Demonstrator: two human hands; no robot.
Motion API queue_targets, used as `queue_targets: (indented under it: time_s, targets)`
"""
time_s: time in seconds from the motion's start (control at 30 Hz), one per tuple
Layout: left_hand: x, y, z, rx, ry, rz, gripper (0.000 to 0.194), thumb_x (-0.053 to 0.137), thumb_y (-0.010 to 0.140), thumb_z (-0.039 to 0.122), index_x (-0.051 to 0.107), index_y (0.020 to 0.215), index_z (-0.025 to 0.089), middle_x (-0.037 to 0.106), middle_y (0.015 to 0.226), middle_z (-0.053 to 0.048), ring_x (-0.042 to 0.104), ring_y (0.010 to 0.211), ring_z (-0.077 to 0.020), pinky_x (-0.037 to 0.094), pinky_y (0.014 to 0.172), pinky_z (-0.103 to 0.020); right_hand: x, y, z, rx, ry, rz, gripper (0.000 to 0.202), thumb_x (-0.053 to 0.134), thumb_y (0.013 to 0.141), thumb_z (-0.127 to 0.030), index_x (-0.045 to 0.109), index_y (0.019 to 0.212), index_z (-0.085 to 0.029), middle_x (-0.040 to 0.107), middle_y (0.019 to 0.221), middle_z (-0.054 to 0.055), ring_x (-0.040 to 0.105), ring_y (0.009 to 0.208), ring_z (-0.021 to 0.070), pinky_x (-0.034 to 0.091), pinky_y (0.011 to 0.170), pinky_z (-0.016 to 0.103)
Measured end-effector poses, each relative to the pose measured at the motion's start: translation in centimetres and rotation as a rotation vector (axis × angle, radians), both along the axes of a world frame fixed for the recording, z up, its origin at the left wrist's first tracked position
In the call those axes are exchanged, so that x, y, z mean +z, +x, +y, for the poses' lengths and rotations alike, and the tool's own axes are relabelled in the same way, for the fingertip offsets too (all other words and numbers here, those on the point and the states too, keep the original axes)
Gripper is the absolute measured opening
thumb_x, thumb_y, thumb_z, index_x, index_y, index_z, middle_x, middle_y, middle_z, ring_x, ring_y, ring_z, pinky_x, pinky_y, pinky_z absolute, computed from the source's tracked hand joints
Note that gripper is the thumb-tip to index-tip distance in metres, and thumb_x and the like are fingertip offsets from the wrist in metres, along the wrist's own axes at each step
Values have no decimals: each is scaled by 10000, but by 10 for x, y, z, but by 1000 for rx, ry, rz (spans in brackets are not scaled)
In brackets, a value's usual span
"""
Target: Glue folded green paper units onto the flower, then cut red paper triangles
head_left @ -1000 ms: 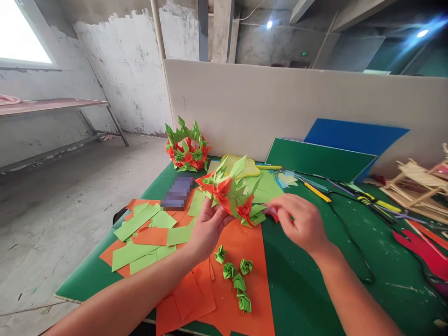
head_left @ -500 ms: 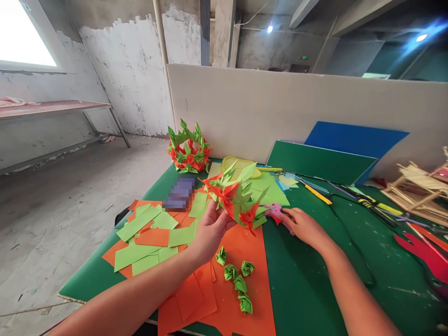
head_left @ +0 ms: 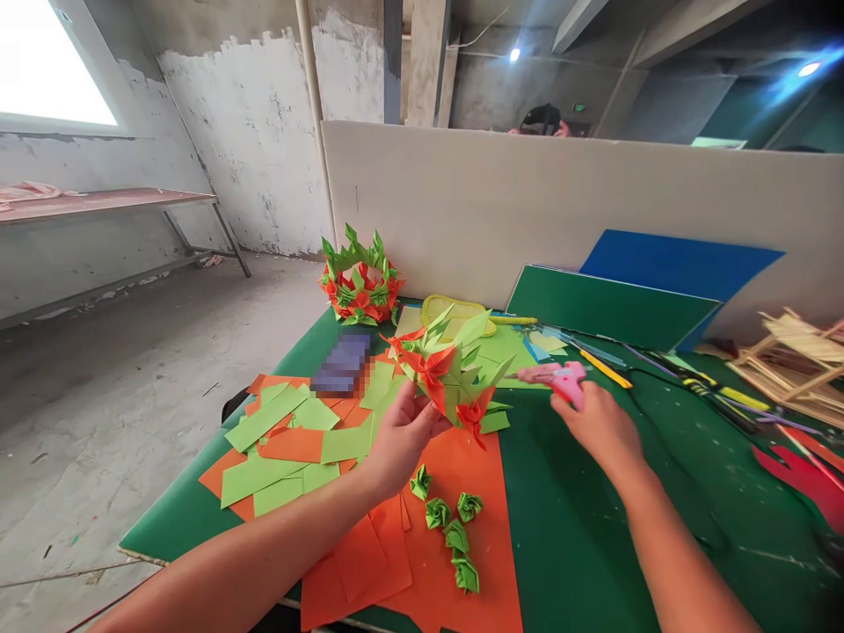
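My left hand [head_left: 412,431] grips a folded-paper piece [head_left: 454,374] with green spiky leaves and orange flowers, raised above the table. In my right hand [head_left: 603,431] is a pink glue gun [head_left: 563,378], its nozzle pointing left toward the paper piece but apart from it. Several green folded-paper roses [head_left: 454,534] lie below on an orange paper sheet [head_left: 491,492]. Green and orange paper strips [head_left: 283,457] are scattered to the left of my left hand. A finished-looking orange and green paper crown [head_left: 361,286] stands at the table's far left corner.
A pixelated dark rectangle [head_left: 343,362] lies behind the strips. A yellow-handled tool [head_left: 607,367], dark cable and other tools lie right. Green board [head_left: 613,308] and blue board [head_left: 686,264] lean against the pale partition [head_left: 462,202]. A wooden stick model [head_left: 791,360] stands far right.
My right hand has lifted the glue gun off the table and moved it up and right. My left hand keeps the paper piece nearly in place. A capped head now shows above the partition.
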State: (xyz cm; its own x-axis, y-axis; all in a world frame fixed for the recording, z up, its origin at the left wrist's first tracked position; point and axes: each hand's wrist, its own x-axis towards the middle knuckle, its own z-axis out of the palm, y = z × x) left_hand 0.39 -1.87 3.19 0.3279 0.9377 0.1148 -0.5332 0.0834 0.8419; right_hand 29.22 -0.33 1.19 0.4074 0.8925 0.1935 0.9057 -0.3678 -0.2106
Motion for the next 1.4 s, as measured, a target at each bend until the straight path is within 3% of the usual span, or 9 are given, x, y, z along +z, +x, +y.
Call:
queue_targets:
  time_s: [0.13,0.23,0.33,0.47,0.73,1.07,1.4]
  targets:
    - [1,1,1,-16,3,0,273,697,809,360,664,1012,181,694,1104,-89,636,1069,-244,501,934,-371,17,-3,-8,-108,327,145,579,496,786,-647,519,1111,-169,630,762,78,578,605,248,324,463,286]
    - [1,1,0,-22,3,5,279,702,802,369,665,995,171,698,1091,-92,643,1051,-246,499,933,-380,26,-23,-17,-61,593,193,636,594,726,-635,507,1157,-175,649,750,65,598,589,244,361,474,289]
    - [0,1,-1,-19,3,13,280,710,799,344,648,1020,185,696,1100,-83,644,1048,-238,492,940,-383,30,-45,-26,11,701,143,623,632,699,-622,520,1104,-162,653,715,58,602,549,229,374,471,286]
    - [-1,1,-3,-16,25,37,287,690,822,322,619,1079,216,698,1112,-68,638,1063,-231,481,953,-393,26,-62,-34,113,638,23,496,597,751,-567,506,1027,-166,637,671,65,594,528,220,373,478,290]
    - [-2,2,-4,-33,-6,12,285,715,797,311,629,1053,221,713,1072,-62,648,1050,-243,448,995,-440,19,-64,-36,219,544,-44,342,560,795,-493,490,957,-201,594,628,58,597,590,256,339,493,307]
    - [2,2,-4,-62,19,46,283,705,803,336,655,1021,163,701,1094,-97,641,1056,-253,486,961,-417,17,-61,-37,340,603,-159,243,489,880,-402,529,983,-185,582,688,67,600,657,248,356,527,304]
    - [6,3,-6,-50,-14,38,279,729,781,327,674,992,153,713,1071,-99,654,1036,-260,505,937,-410,21,-58,-36,353,631,-203,219,436,910,-335,541,995,-163,592,704,80,604,673,245,364,541,309]
